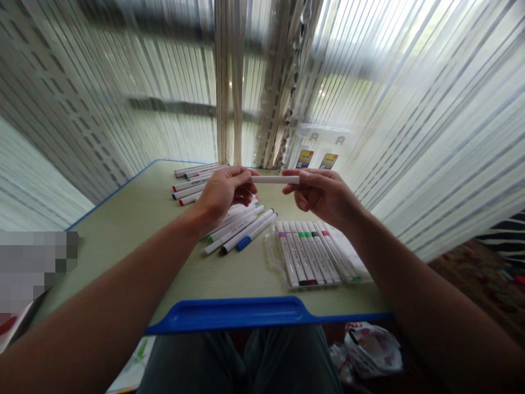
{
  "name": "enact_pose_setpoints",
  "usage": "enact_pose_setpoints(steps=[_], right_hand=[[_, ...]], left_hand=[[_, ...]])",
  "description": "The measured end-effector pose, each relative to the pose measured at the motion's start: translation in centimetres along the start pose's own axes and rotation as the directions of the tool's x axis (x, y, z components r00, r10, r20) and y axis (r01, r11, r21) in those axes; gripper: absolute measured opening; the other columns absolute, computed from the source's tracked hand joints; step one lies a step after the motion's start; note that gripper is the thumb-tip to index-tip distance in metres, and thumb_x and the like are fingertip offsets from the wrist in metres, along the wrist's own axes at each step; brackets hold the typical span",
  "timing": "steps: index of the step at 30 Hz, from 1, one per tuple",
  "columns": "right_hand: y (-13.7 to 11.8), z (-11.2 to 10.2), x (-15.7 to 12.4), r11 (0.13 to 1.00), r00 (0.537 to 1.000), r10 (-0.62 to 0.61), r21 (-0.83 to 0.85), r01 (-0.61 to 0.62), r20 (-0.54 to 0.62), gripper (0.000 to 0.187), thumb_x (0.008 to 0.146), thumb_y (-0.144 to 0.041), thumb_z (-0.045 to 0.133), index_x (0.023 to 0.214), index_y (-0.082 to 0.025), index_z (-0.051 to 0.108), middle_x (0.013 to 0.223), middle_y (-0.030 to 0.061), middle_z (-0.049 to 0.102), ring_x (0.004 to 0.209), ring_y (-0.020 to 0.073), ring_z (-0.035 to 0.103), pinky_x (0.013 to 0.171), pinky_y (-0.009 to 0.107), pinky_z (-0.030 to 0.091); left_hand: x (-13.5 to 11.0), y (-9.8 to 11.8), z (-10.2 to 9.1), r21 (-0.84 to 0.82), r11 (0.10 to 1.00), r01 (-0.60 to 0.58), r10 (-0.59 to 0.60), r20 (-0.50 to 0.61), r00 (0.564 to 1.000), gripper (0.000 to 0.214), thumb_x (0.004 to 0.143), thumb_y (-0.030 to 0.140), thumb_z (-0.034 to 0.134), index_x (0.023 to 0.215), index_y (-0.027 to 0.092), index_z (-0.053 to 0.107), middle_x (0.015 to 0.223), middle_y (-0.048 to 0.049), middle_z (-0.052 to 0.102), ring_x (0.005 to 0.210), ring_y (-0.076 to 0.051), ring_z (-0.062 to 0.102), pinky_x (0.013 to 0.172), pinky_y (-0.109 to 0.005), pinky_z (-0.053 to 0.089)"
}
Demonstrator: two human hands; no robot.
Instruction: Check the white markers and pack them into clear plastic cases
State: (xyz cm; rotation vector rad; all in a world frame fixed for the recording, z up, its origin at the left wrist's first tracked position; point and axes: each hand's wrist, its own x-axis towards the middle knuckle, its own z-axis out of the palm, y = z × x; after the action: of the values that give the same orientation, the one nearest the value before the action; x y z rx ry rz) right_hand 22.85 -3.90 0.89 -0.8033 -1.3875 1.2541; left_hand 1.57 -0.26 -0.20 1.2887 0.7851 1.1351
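Both my hands hold one white marker (274,179) level above the small green table (135,219). My left hand (223,191) is closed round its left end. My right hand (322,194) pinches its right end between thumb and fingers. Below the hands several loose white markers (241,230) with coloured caps lie in a slanted row. To the right a clear plastic tray (315,257) holds several markers side by side. More markers (192,183) lie at the far left of the table.
A blue trough (233,313) runs along the table's near edge, above my knees. Striped curtains (410,109) hang close behind and to both sides. Two clear packs with yellow labels (315,160) lean at the back. A crumpled plastic bag (369,347) lies on the floor at right.
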Motion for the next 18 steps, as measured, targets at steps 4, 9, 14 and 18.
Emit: enact_pose_setpoints(steps=[4,9,14,18], right_hand=[[-0.1,0.2,0.0,0.999,0.998,-0.004,-0.035,0.002,-0.064,0.022,0.075,-0.030,0.074,0.093,-0.016,0.077,0.075,0.0041,0.075,0.044,0.0065,0.049,0.041,0.023,0.039],[0.0,0.0,0.3,0.999,0.988,-0.016,-0.036,0.010,-0.151,0.019,0.078,-0.029,0.072,0.090,-0.015,0.076,0.072,0.0040,0.074,0.043,0.0062,0.047,0.040,0.022,0.037],[0.2,-0.5,0.7,0.999,0.975,-0.019,-0.036,0.011,-0.220,0.017,0.081,-0.028,0.069,0.090,-0.014,0.075,0.071,0.0041,0.073,0.042,0.0061,0.048,0.040,0.022,0.038],[0.3,-0.8,0.9,0.998,0.968,-0.021,-0.059,0.006,-0.248,0.018,0.081,-0.030,0.068,0.089,-0.016,0.075,0.073,0.0042,0.073,0.043,0.0069,0.047,0.041,0.023,0.038]], left_hand=[[0.1,-0.1,0.0,0.001,1.000,-0.004,0.004,-0.002,1.000,0.013,0.088,0.021,0.058,0.086,0.013,0.068,0.063,-0.0026,0.064,0.051,-0.012,0.057,0.049,-0.023,0.043],[0.0,0.0,0.1,-0.003,0.999,-0.032,0.032,0.026,0.999,0.014,0.089,0.021,0.058,0.089,0.013,0.069,0.065,-0.0031,0.065,0.052,-0.011,0.057,0.049,-0.023,0.043],[-0.1,0.0,0.1,0.006,0.995,-0.100,0.100,0.029,0.995,0.013,0.087,0.019,0.060,0.093,0.013,0.071,0.071,-0.0033,0.068,0.051,-0.010,0.057,0.049,-0.023,0.043],[-0.1,0.0,0.1,-0.001,0.992,-0.125,0.125,0.018,0.992,0.015,0.085,0.018,0.064,0.095,0.012,0.073,0.076,-0.0047,0.071,0.050,-0.008,0.055,0.051,-0.023,0.045]])
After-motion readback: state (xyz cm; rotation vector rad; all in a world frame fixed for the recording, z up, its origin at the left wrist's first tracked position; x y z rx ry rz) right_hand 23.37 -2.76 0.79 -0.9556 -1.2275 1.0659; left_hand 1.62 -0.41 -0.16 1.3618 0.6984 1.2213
